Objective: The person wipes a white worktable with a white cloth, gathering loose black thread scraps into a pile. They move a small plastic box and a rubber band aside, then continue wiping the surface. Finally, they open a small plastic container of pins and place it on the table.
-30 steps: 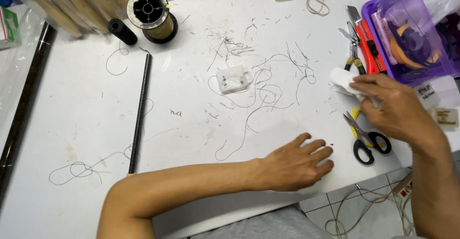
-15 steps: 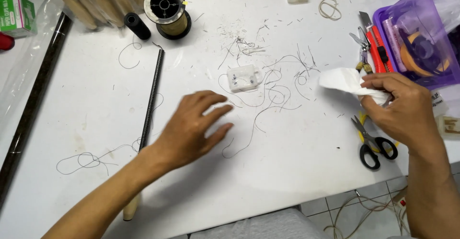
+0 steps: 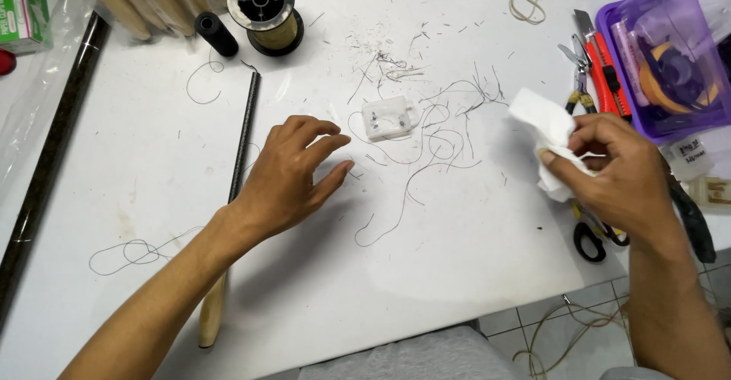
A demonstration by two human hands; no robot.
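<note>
Right hand fingers pinched shut on crumpled white tissue; left hand fingers spread open, empty, above white worktop near small clear plastic box.

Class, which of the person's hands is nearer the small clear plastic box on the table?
Left. The left hand hovers just left of the clear plastic box; the right hand, holding white tissue, is farther right.

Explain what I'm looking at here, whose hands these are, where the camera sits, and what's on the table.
The camera is worn on a person's head and looks down at their own two bare hands over a white table. The right hand pinches a crumpled white tissue. The left hand is open, holding nothing, beside a thin dark rod. Loose wire strands lie around a small clear plastic box. Farther back stands a wire spool; scissors and a purple tray are at the right.
</note>
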